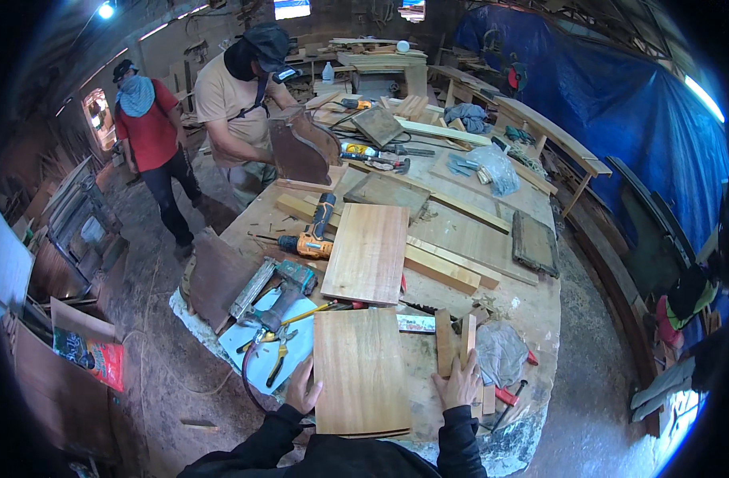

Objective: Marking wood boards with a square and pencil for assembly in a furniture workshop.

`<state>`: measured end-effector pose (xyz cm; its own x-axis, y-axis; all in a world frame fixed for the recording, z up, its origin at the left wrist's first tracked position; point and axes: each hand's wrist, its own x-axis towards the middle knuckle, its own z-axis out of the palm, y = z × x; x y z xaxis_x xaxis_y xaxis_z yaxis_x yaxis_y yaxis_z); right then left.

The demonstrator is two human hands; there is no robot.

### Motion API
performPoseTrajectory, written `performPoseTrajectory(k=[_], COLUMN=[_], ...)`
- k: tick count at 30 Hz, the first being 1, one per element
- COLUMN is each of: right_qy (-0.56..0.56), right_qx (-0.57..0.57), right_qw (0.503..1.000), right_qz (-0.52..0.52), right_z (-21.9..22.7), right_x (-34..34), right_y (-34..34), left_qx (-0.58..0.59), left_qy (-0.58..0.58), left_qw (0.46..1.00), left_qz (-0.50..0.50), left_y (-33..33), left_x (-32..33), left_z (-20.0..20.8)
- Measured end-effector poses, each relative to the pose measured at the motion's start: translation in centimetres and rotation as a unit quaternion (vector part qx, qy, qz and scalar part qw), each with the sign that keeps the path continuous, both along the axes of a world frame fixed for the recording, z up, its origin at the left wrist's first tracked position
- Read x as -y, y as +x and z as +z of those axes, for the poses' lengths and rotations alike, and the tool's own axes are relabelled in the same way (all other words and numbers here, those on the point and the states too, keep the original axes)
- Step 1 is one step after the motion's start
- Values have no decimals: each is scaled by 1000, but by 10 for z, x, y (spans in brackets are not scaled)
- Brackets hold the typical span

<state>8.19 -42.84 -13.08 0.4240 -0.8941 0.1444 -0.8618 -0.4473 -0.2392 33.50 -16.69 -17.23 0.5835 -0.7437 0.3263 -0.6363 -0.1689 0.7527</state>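
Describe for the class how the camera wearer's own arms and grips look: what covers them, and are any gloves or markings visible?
The left sleeve and right sleeve are long, dark, almost black, and reach about to the wrists. The left grip and right grip are ungloved. No markings can be made out.

The workshop is rather dim, with one bright lamp (106, 10) at the upper left and two small windows (292, 9) at the back. A big blue tarpaulin (587, 95) hangs along the right side. Grey floor (591, 334) lies beside the wooden counter (532, 303).
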Motion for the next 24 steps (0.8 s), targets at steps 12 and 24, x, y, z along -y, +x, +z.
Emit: performPoseTrajectory(k=[12, 24], right_qy=[29, 7], right_qx=[124, 223], right_qw=[992, 974], right_qz=[-22, -41], right_z=[-2, 10], right_x=[17, 20], right_y=[-10, -27], left_qx=[-34, -24], left_qy=[12, 4], left_qw=[999, 999], left_qz=[-33, -23], left_y=[5, 0], left_x=[3, 8], left_z=[-1, 4])
